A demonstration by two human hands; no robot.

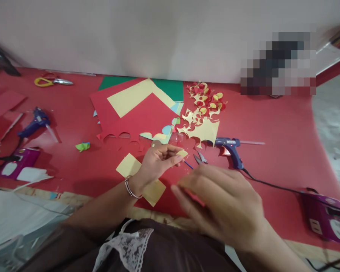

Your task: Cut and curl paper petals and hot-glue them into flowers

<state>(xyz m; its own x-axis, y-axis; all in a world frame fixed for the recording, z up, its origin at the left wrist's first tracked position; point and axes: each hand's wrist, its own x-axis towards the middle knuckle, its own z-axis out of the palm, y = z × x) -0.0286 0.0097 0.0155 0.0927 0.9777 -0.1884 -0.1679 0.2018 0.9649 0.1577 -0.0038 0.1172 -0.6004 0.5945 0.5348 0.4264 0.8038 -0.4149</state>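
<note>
My left hand (pixel 158 160), with a bracelet at the wrist, pinches a small yellow paper piece (pixel 183 153) between thumb and fingers. A thin blue stick (pixel 188 164) shows just below that piece. My right hand (pixel 221 200) is nearer the camera, to the right, blurred by motion; its fingers are bent, and what they hold, if anything, cannot be made out. Two yellow paper squares lie by my left wrist, one (pixel 129 166) above it and one (pixel 154 192) below. Partly hidden behind my right hand are small scissors (pixel 201 158).
Red, yellow and green sheets (pixel 124 124) lie at the back centre, with cut scraps (pixel 205 130) beside them. Glue guns rest at right (pixel 229 147) and left (pixel 36 122). Yellow-handled scissors (pixel 52 81) lie back left. Purple power boxes (pixel 325 219) (pixel 21 162) have cables.
</note>
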